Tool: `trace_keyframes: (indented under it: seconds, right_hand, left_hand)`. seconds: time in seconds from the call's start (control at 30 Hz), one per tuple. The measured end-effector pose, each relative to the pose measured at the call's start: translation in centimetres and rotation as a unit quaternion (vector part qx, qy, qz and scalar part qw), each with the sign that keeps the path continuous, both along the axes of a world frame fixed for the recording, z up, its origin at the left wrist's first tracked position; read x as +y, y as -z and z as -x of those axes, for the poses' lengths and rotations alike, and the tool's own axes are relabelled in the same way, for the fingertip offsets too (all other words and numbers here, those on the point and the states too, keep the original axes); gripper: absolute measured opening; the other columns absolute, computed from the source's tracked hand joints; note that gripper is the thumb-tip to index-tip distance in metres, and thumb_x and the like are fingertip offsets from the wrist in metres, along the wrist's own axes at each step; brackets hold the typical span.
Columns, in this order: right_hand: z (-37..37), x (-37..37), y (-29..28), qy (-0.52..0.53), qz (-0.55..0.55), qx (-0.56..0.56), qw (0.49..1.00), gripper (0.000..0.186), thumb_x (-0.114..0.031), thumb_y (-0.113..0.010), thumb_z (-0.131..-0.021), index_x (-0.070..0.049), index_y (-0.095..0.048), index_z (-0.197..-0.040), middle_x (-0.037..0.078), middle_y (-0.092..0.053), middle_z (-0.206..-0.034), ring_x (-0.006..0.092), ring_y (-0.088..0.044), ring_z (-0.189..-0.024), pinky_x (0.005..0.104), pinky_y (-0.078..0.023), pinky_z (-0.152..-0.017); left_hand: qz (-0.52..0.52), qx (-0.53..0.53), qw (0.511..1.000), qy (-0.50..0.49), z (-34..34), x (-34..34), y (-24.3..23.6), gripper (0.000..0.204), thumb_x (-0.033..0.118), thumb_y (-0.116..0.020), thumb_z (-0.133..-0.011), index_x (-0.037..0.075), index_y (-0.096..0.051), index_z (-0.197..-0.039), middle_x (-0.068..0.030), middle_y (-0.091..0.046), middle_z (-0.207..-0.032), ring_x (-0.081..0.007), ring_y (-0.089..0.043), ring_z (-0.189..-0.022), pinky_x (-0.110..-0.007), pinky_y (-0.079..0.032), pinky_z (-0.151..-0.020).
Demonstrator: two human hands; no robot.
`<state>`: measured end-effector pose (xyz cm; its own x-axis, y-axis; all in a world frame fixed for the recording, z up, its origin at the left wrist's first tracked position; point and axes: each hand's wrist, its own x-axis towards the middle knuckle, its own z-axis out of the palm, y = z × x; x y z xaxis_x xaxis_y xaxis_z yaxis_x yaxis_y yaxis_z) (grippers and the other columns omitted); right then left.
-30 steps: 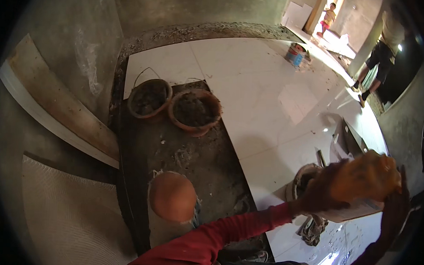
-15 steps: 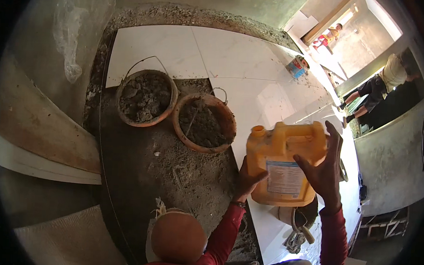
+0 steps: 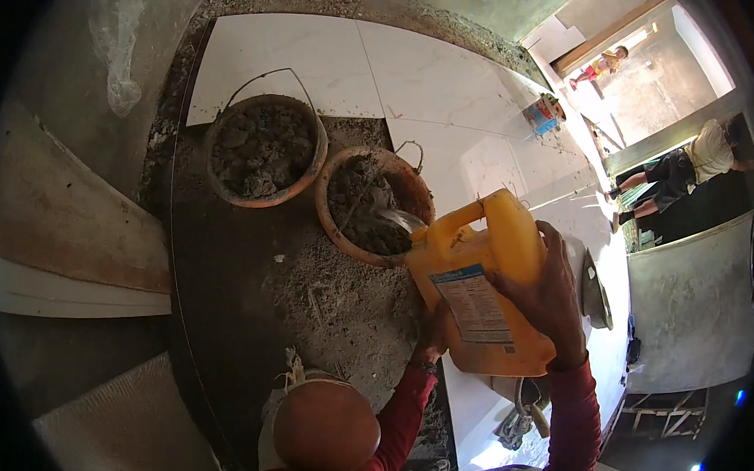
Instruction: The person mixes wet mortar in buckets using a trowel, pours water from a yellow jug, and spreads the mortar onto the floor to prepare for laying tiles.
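Two hands [image 3: 432, 332] [image 3: 551, 298] holding pouring yellow jug [image 3: 522, 330], blue-topped label [image 3: 473, 305], print [image 3: 479, 317] illegibly small

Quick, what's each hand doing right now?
Left hand: holding the yellow jug at its left side, fingers partly hidden.
Right hand: holding the same jug at its right side.

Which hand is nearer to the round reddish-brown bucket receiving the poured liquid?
The left hand. It holds the left side of the yellow plastic jug, below and right of the bucket in view; the right hand is on its right side, farther away.
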<state>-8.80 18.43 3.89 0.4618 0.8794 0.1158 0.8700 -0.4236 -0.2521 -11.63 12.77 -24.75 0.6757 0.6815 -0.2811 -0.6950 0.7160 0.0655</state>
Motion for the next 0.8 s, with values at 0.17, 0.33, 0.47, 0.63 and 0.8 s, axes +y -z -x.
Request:
trace_keyframes:
  seconds: [0.17,0.33,0.47,0.63,0.8]
  right_hand:
    - [0.6,0.2,-0.8,-0.020,0.025,-0.093,0.995,0.082,-0.036,-0.085,-0.068,0.001,-0.045,-0.129,0.022,-0.055,-0.117,0.0384,-0.056,-0.108,0.0466,-0.049,-0.090]
    - [0.9,0.0,-1.3,-0.020,0.040,-0.087,0.995,0.081,-0.038,-0.084,-0.069,0.001,-0.046,-0.129,0.022,-0.054,-0.117,0.0376,-0.055,-0.109,0.0464,-0.048,-0.090]
    - [0.8,-0.7,-1.8,-0.037,0.043,-0.110,0.992,0.083,-0.038,-0.085,-0.070,0.000,-0.042,-0.130,0.023,-0.056,-0.116,0.0386,-0.058,-0.107,0.0459,-0.050,-0.089]
    - [0.2,-1.6,-2.8,0.000,0.056,0.014,0.998,0.085,-0.035,-0.083,-0.073,-0.003,-0.033,-0.133,0.027,-0.060,-0.116,0.0394,-0.064,-0.102,0.0461,-0.052,-0.087]
    - [0.5,-1.1,-3.2,-0.025,-0.012,0.081,0.996,0.084,-0.033,-0.082,-0.076,-0.006,-0.030,-0.136,0.028,-0.062,-0.112,0.0385,-0.066,-0.101,0.0474,-0.053,-0.085]
  left_hand:
    - [0.041,-0.018,0.998,0.043,0.0,0.0,-1.0,0.053,0.035,-0.056,-0.098,0.005,-0.042,-0.139,-0.0113,-0.056,-0.128,-0.0230,-0.056,-0.116,-0.036,-0.048,-0.097]
    - [0.053,0.023,0.993,0.100,-0.5,-0.8,0.0,0.055,0.041,-0.049,-0.100,0.004,-0.041,-0.140,-0.0110,-0.055,-0.128,-0.0220,-0.056,-0.116,-0.035,-0.048,-0.095]
    - [-0.024,0.016,0.997,0.076,-1.1,-1.8,0.8,0.050,0.043,-0.044,-0.102,0.010,-0.043,-0.139,-0.0102,-0.056,-0.129,-0.0241,-0.056,-0.117,-0.041,-0.049,-0.096]
    - [-0.001,0.030,0.999,0.042,-0.2,-0.6,0.6,0.048,0.025,-0.058,-0.098,0.005,-0.043,-0.139,-0.0083,-0.056,-0.127,-0.0198,-0.058,-0.110,-0.035,-0.049,-0.092]
    - [-0.091,-0.004,0.996,-0.014,2.8,3.8,-2.0,0.054,0.019,-0.068,-0.091,0.006,-0.043,-0.138,-0.0071,-0.057,-0.125,-0.0197,-0.057,-0.110,-0.036,-0.049,-0.093]
